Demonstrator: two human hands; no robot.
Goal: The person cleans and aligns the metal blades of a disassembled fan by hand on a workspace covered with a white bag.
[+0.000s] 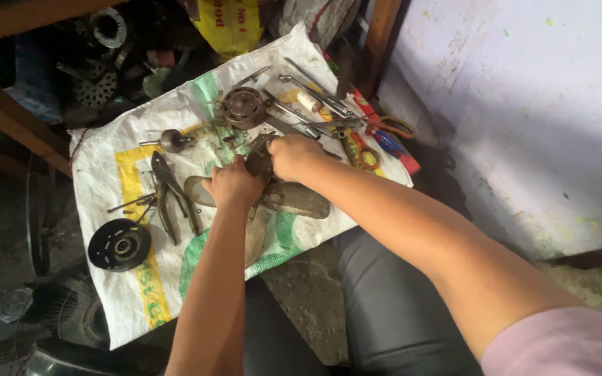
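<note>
I see both forearms reaching forward and converging over the white woven sack (106,157) spread on the floor. Left hand (233,184) is knuckles-up, fingers curled down onto the grimy fan blade assembly (294,198). Right hand (292,155) is fisted around the assembly's dark hub, wrist slightly bent. The hands sit just beside each other, nearly touching. Pliers (170,195) lie left of the left hand; a black pulley wheel (120,244) rests at the sack's near-left edge.
</note>
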